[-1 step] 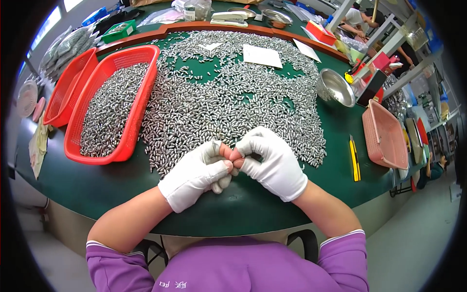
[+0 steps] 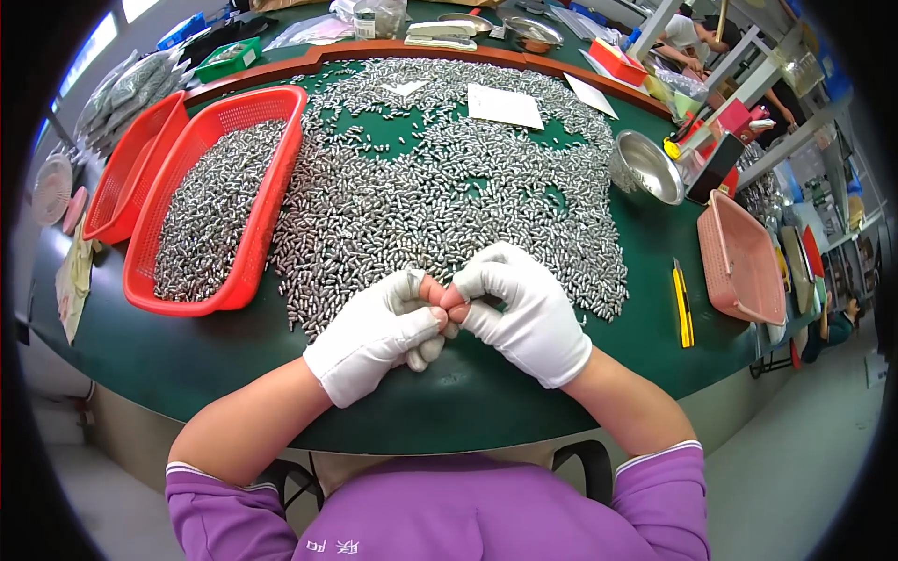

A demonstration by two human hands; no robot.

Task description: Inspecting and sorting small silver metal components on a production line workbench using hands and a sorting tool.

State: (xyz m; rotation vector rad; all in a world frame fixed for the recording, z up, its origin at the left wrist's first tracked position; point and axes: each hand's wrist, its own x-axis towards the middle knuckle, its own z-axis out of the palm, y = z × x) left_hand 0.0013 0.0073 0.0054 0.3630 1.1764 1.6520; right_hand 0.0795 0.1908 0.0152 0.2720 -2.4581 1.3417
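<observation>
My left hand [image 2: 380, 335] and my right hand [image 2: 520, 313] meet over the near edge of the spread of parts, both in white gloves with bare fingertips. Thumbs and forefingers of both are pinched together, tip to tip. Whatever sits between them is hidden or too small to make out. Just beyond the fingers, a wide layer of small silvery metal pieces [image 2: 440, 210] covers much of the green table [image 2: 468, 402]. On the left, a red plastic basket [image 2: 245, 271] holds a heap of the same kind of pieces.
Another red basket [image 2: 117, 220] stands farther left. White paper pieces [image 2: 505, 107] lie on the spread. To the right are a steel bowl [image 2: 659, 168], a yellow utility knife [image 2: 683, 309] and a pink basket [image 2: 725, 271]. A wooden edging [image 2: 374, 54] borders the far side; another person [image 2: 687, 42] is beyond.
</observation>
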